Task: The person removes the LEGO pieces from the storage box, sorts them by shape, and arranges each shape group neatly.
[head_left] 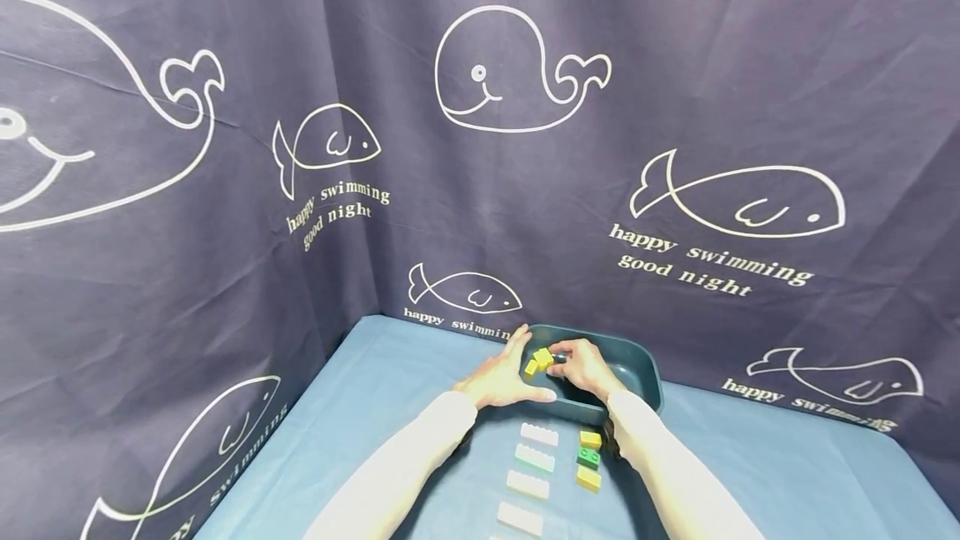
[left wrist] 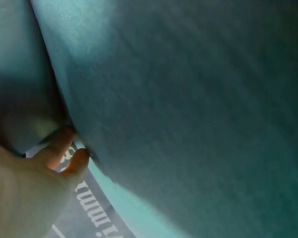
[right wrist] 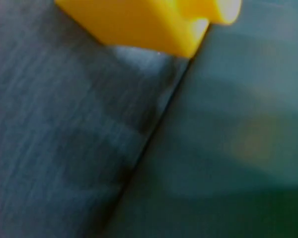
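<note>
A dark teal tray point(head_left: 633, 348) stands at the back of the table. My left hand point(head_left: 498, 377) spans its left end, thumb along the near rim and straight fingers at the far rim. In the left wrist view two of its fingertips point(left wrist: 79, 158) touch the tray's edge. Inside the tray, my right hand point(head_left: 588, 367) pinches a yellow toy brick point(head_left: 543, 357) at its right side between thumb and fingers. A second yellow brick point(head_left: 531, 368) lies just left of it. The right wrist view shows a yellow brick point(right wrist: 134, 22) large and close, with no fingers visible.
In front of the tray, several white bricks point(head_left: 528, 484) lie in a column on the blue tabletop point(head_left: 360, 407). To their right is a short column of two yellow bricks point(head_left: 589, 478) and a green brick point(head_left: 588, 457). A dark printed curtain point(head_left: 525, 215) closes the back and left.
</note>
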Available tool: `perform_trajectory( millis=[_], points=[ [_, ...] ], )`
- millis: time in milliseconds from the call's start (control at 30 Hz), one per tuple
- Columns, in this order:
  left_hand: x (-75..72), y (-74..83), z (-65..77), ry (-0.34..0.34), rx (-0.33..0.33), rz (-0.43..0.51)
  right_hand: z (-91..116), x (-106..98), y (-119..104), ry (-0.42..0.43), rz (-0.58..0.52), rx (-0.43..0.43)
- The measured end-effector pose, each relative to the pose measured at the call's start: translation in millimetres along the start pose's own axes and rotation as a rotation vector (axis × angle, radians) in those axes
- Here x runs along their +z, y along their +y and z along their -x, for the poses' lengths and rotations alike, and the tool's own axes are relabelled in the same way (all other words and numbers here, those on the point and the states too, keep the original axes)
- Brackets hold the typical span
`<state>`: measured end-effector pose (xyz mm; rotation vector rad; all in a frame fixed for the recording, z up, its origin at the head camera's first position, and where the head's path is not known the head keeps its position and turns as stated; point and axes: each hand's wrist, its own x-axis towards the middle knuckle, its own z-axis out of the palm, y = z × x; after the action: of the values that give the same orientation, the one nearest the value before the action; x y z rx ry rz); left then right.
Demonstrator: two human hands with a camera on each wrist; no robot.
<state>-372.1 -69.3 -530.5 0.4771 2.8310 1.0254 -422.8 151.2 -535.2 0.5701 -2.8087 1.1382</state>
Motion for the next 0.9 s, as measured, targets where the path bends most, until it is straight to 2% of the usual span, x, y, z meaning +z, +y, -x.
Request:
perform_trajectory(
  millis=[233,400,533,767,900],
  points=[
    [2.9,0.0,-0.2,0.014,0.003,0.013,-2,4,-14,-0.055,-0.018,0.019],
    [2.9,1.1,-0.3,0.010,0.010,0.015,-2,5,-17,-0.057,-0.003,0.055],
    [4.1,0.1,-0.4,0.005,0.011,0.008,3,1,-11,-0.048,0.009,0.049],
    [0.4,1.0,-0.1,0.008,0.017,0.017,5,-4,10,0.002,0.036,-0.021],
    [0.0,1.9,0.6,0.002,0.021,0.010,3,-1,17,-0.008,0.048,0.014]
  ],
)
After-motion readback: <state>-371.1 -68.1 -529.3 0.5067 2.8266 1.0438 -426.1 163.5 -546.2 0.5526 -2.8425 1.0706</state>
